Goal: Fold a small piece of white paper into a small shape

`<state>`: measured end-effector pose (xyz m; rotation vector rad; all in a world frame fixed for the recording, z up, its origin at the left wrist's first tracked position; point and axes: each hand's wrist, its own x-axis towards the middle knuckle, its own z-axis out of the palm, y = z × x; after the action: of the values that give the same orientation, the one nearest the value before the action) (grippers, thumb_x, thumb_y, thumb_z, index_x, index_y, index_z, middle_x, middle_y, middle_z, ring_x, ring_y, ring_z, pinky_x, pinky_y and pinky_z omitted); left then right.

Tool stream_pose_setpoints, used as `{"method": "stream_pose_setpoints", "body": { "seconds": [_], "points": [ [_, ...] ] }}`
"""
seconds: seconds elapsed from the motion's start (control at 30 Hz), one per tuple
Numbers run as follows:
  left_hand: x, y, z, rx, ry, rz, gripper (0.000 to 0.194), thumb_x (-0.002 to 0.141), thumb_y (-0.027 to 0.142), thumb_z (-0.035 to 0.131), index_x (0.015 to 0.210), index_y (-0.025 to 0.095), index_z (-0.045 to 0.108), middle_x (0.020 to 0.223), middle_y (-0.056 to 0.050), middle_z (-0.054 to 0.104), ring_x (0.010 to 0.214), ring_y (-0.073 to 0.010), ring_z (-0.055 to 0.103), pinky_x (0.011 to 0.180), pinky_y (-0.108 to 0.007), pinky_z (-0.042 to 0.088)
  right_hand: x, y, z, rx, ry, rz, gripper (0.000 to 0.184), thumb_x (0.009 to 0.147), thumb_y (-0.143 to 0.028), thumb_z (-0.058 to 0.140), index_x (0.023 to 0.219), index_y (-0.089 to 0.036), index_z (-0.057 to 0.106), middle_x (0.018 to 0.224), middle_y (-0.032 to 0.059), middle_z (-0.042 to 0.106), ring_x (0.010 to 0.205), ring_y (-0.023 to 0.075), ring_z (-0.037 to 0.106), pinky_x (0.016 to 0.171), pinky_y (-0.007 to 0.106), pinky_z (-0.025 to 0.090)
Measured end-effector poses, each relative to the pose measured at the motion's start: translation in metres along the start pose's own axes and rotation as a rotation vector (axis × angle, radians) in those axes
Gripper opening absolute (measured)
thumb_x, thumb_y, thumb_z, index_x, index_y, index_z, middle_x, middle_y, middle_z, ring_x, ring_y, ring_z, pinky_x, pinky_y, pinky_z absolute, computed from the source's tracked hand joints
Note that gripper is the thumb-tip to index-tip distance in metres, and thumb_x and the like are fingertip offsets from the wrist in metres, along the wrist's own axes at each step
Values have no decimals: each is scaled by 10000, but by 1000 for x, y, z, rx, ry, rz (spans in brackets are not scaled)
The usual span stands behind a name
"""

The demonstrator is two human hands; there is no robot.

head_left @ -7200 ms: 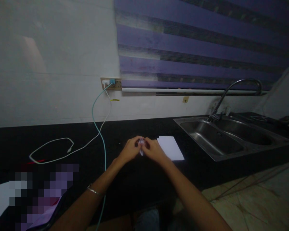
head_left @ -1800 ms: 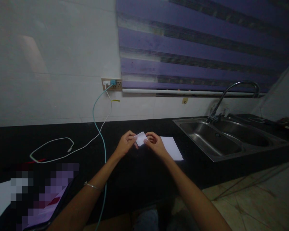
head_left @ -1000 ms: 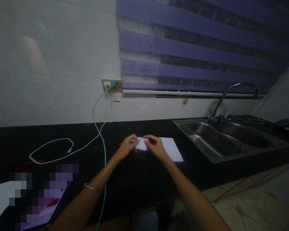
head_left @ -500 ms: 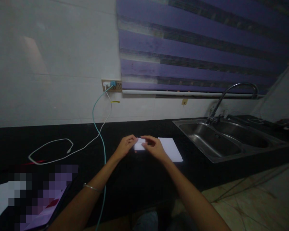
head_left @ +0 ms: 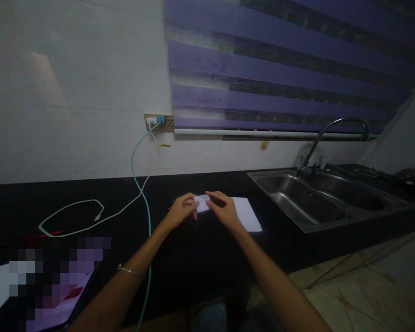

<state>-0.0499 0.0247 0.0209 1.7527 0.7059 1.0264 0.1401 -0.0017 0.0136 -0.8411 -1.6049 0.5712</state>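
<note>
Small paper: a white piece (head_left: 202,204) with a crease line across its face, held left of the white sheets (head_left: 248,214) and apart from them.
Left hand: the left hand (head_left: 181,210) is nearly closed, pinching the small paper's left edge between thumb and fingers.
Right hand: the right hand (head_left: 224,210) is half curled, its thumb touching the small paper's right side, forefinger at the upper corner; I cannot tell how firmly it grips. It partly covers the white sheets' left side.
Table: black, its top (head_left: 207,258) running under the white sheets.
Sink: a steel double sink (head_left: 299,196), right of the white sheets.
Cables: a teal cable (head_left: 149,221) crosses a white cable (head_left: 119,213), well left of the white sheets.
</note>
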Motion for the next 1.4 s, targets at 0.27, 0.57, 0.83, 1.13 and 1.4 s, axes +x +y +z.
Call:
{"method": "stream_pose_setpoints", "body": {
  "seconds": [0.27, 0.57, 0.83, 1.13, 1.4],
  "points": [
    [1, -1, 2, 9, 44, -10, 264, 842, 392, 601, 926, 143, 579, 556, 22, 634, 491, -135, 610, 552, -220, 431, -1, -4, 0, -49, 20, -74, 282, 851, -244, 616, 1126, -250, 677, 1032, 72, 634, 887, 177, 596, 686, 284, 498],
    [2, -5, 4, -4, 74, -24, 273, 836, 394, 607, 930, 139, 578, 597, 15, 645, 439, -129, 613, 460, -198, 416, -3, -2, 0, -176, -2, -171, 358, 866, -180, 572, 1207, -270, 628, 1051, 77, 634, 875, 177, 601, 649, 276, 501],
    [0, -3, 6, -14, 130, 12, 360, 837, 363, 613, 1130, 162, 559, 623, 20, 636, 462, -114, 595, 488, -206, 448, -3, -3, 1, -231, -29, -190, 322, 881, -160, 542, 1175, -246, 641, 1052, 84, 638, 939, 199, 594, 731, 318, 504],
    [-1, -3, 7, -99, 98, -13, 626, 783, 356, 673, 1329, 191, 417, 775, -12, 667, 518, -119, 617, 527, -229, 487, -3, -5, 1, -257, -23, -142, 286, 880, -183, 538, 1150, -217, 625, 957, 69, 603, 815, 174, 564, 649, 279, 469],
    [1, -2, 6, 14, 90, 8, 295, 829, 392, 607, 940, 124, 661, 749, -32, 674, 515, -112, 575, 540, -231, 457, -4, -6, 1, -249, -17, -104, 208, 856, -210, 562, 1060, -200, 603, 989, 76, 612, 817, 185, 573, 618, 275, 464]
  ]
}}
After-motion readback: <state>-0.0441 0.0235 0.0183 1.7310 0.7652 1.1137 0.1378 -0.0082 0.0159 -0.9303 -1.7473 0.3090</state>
